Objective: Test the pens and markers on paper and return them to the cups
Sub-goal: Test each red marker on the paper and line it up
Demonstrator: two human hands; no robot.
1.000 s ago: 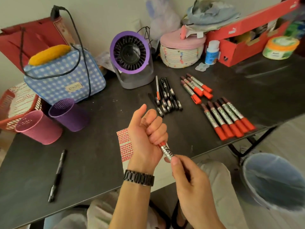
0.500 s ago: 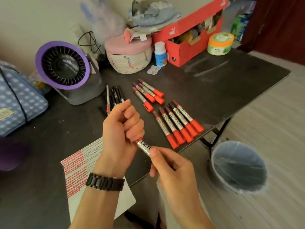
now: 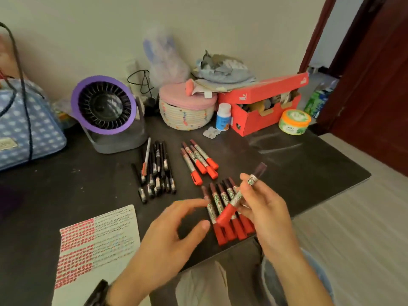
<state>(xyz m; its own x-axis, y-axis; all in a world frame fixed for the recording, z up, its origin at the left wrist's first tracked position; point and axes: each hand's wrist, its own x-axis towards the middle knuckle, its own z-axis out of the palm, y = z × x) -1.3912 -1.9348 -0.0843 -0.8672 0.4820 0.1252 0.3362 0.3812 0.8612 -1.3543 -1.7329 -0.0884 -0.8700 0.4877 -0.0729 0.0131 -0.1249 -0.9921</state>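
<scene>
My right hand (image 3: 262, 208) grips a capped red marker (image 3: 237, 199), tilted, just above a row of several red markers (image 3: 229, 230) lying near the table's front edge. My left hand (image 3: 174, 230) hovers beside it with fingers spread and relaxed, holding nothing. Three more red markers (image 3: 198, 161) lie further back. A bunch of several black pens (image 3: 157, 168) lies to their left. The test paper (image 3: 97, 241), covered in red and dark marks, lies at the front left. The cups are out of view.
A purple fan (image 3: 103, 102) stands at the back, a blue checked bag (image 3: 26, 127) at the left. A woven basket (image 3: 187, 113), a small bottle (image 3: 223, 117), a red shoebox (image 3: 262, 107) and a green tub (image 3: 294, 121) line the back. The black table (image 3: 298, 164) ends at the right.
My left hand has let go of the marker and opened. My right hand now carries the capped marker alone, over the row of red markers. The view has swung right, away from the cups.
</scene>
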